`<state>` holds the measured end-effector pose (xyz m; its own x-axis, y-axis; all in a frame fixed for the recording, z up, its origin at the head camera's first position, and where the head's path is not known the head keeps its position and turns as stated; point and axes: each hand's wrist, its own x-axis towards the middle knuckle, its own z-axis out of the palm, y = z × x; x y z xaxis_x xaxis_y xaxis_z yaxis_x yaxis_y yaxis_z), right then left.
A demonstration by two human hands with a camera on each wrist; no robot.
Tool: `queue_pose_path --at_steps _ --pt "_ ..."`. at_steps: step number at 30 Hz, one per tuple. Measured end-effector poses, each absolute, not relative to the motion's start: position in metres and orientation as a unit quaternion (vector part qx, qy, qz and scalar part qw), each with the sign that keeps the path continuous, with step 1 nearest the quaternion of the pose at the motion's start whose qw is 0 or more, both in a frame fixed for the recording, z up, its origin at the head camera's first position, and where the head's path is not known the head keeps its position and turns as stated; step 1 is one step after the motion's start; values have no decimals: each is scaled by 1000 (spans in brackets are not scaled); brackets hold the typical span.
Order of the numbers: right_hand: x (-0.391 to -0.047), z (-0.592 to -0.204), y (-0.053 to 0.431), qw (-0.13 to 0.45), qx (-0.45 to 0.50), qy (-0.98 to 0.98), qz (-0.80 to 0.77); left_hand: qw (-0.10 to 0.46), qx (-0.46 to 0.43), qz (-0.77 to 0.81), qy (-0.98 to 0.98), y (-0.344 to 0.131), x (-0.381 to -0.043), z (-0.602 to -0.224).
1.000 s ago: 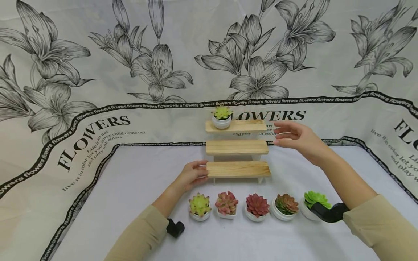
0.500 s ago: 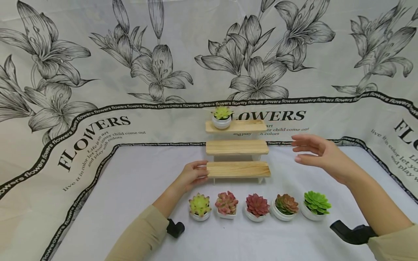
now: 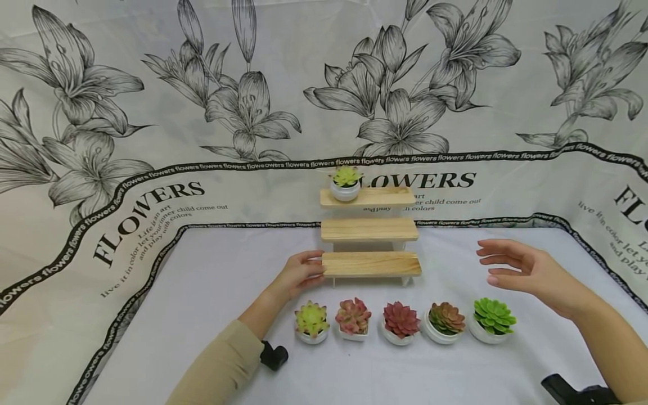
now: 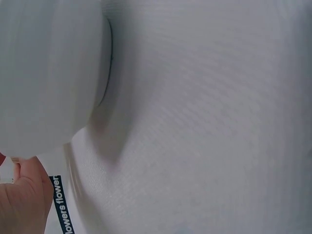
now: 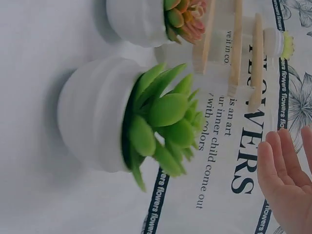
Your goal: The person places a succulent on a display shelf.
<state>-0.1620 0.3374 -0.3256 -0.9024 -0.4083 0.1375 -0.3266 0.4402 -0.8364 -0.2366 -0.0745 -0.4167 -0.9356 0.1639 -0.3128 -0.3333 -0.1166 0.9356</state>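
My left hand (image 3: 298, 273) grips the left end of the lowest board of a three-tier wooden display stand (image 3: 372, 264); in the left wrist view a white pot hides part of that hand (image 4: 27, 197). My right hand (image 3: 531, 273) holds nothing, its fingers loosely bent, in the air behind and right of the bright green potted succulent (image 3: 493, 316). A yellow-green potted succulent (image 3: 346, 183) stands on the left of the top board. In front of the stand, a row holds another yellow-green succulent (image 3: 311, 320), a pink one (image 3: 353, 318), a dark red one (image 3: 401, 320) and a brownish-green one (image 3: 445, 320).
A white cloth (image 3: 405, 377) covers the table. Behind the stand rises a white backdrop (image 3: 273, 191) printed with lilies and lettering. Black wrist-camera mounts (image 3: 274, 355) sit at both wrists, low over the cloth.
My right hand has drawn away from beside the top board, moving right and down toward me. My left hand stays at the lowest board. The plants have not moved.
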Motion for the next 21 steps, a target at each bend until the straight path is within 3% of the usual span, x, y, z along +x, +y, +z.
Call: queue_pose_path --at_steps 12,21 --pt "-144 -359 363 51 -196 850 -487 171 -62 750 636 -74 -238 -420" --pt "-140 -379 377 89 -188 826 -524 167 -62 751 636 -74 -238 -420"
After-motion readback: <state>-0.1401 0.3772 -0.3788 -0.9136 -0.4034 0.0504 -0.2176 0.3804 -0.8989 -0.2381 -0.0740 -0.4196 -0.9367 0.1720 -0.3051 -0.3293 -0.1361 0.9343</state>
